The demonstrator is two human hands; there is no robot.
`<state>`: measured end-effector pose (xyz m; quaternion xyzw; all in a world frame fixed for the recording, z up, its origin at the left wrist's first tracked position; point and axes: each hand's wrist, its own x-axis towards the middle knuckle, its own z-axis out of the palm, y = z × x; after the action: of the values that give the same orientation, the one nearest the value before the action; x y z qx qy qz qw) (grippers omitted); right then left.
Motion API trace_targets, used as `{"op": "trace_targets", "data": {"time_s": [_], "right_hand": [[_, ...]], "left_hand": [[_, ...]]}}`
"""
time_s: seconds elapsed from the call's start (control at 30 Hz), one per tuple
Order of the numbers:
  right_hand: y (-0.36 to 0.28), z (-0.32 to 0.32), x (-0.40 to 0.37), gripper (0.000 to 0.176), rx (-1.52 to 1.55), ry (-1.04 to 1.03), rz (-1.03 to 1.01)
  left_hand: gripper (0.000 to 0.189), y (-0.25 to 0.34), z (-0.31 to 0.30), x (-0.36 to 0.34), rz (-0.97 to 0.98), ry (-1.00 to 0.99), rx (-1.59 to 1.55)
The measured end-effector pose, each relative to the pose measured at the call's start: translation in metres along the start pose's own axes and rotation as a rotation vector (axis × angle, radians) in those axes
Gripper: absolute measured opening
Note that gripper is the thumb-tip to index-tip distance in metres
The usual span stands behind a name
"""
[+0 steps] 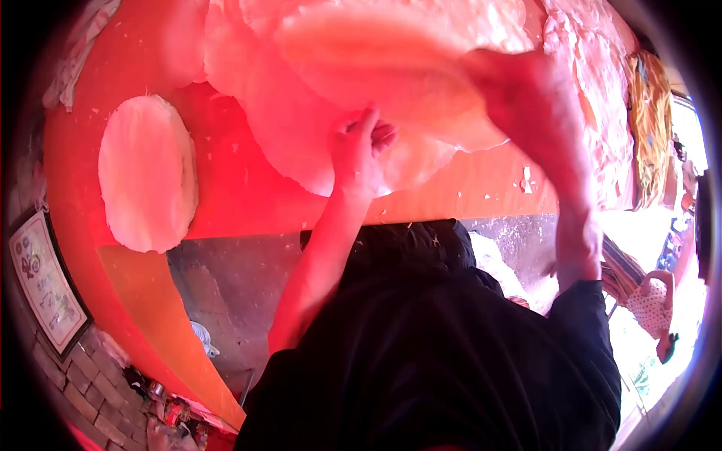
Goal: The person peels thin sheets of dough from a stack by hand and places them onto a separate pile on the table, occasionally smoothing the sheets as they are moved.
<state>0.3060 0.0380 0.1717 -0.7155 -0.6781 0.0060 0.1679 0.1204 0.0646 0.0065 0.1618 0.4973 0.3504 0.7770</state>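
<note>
Several thin, pale round sheets that look like flatbread [278, 143] lie overlapping on an orange-red table. My right hand [526, 105], smeared by motion, grips the edge of one blurred flatbread [376, 41], which stretches left from the fingers above the others. Over the near part of the spread sheets is my left hand [359, 154], its fingers loosely curled in and its thumb up. I see nothing in it. A thick stack of round flatbread [147, 173] sits at the table's left, apart from both hands.
Crumbs and scraps [526, 180] dot the table [226, 203] near its front edge. Crumpled pale sheets [594, 98] and a yellow cloth [650, 128] are at the right. A framed sign [49, 282] stands at the left. Another person [650, 304] is at the far right.
</note>
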Motion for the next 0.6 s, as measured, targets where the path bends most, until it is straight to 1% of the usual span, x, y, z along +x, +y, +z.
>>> {"op": "trace_targets", "data": {"time_s": [0.03, 0.07, 0.13, 0.17, 0.2, 0.23, 0.3, 0.33, 0.43, 0.47, 0.57, 0.6], "right_hand": [[0.002, -0.021, 0.013, 0.009, -0.044, 0.085, 0.015], [0.003, -0.042, 0.028, 0.011, -0.084, 0.17, 0.029], [0.007, -0.08, 0.054, 0.017, -0.157, 0.334, 0.062], [0.016, -0.089, 0.065, 0.019, -0.197, 0.428, -0.028], [0.025, -0.097, 0.076, 0.022, -0.244, 0.524, -0.115], [0.028, -0.114, 0.078, 0.023, -0.287, 0.485, -0.12], [0.032, -0.146, 0.082, 0.026, -0.372, 0.407, -0.136], [0.02, -0.139, 0.07, 0.021, -0.319, 0.373, -0.114], [-0.02, -0.095, 0.035, 0.01, -0.146, 0.287, -0.069], [-0.027, -0.073, 0.024, 0.009, -0.099, 0.243, -0.085], [-0.031, 0.02, -0.002, 0.007, 0.009, 0.024, -0.182], [-0.029, 0.055, -0.012, 0.007, 0.028, -0.039, -0.21]], "left_hand": [[0.034, 0.003, 0.001, 0.006, 0.005, 0.04, 0.013], [0.038, -0.003, 0.0, 0.012, 0.088, 0.089, 0.072], [0.038, -0.012, -0.003, 0.03, 0.264, 0.038, 0.135], [0.038, -0.015, -0.005, 0.031, 0.346, 0.016, 0.168], [0.037, -0.012, 0.001, 0.029, 0.345, 0.071, 0.106], [0.037, -0.005, 0.005, 0.022, 0.355, 0.065, 0.095], [0.038, 0.008, -0.011, -0.002, 0.37, 0.074, 0.076], [0.038, 0.011, -0.026, -0.01, 0.365, 0.053, 0.044], [0.031, 0.023, -0.056, -0.026, 0.267, 0.172, -0.01], [0.022, 0.024, -0.064, -0.032, 0.239, 0.126, 0.009], [0.012, 0.016, -0.088, -0.033, 0.228, -0.128, -0.09], [0.007, 0.011, -0.089, -0.032, 0.249, -0.149, -0.111]]}}
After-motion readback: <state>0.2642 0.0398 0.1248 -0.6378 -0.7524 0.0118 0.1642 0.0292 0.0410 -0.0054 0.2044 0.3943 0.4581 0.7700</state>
